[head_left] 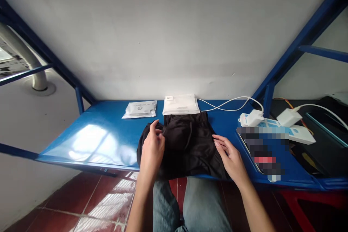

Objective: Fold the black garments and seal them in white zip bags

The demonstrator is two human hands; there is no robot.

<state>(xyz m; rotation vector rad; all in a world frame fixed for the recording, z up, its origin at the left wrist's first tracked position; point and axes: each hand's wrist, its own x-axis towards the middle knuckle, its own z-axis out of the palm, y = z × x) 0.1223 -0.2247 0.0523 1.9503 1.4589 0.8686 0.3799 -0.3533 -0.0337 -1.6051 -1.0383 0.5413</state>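
Note:
A black garment [190, 145] lies on the blue shelf, its lower part reaching the front edge. My left hand [154, 143] is over the garment's left part, with the index finger raised and bent; whether cloth is between its fingers is hidden. At the garment's right edge is my right hand [225, 149], its fingertips touching or just beside the fabric, thumb close under the fingers. Behind the garment sits a white package [181, 104], and left of that a smaller silvery-white pouch [140, 109] with printed lettering.
A white power strip [301, 135] with two chargers and white cables lies at the right, beside a partly pixelated phone-like device [248, 148]. Blue frame bars [296, 49] rise on both sides. A white wall [174, 36] stands behind the shelf.

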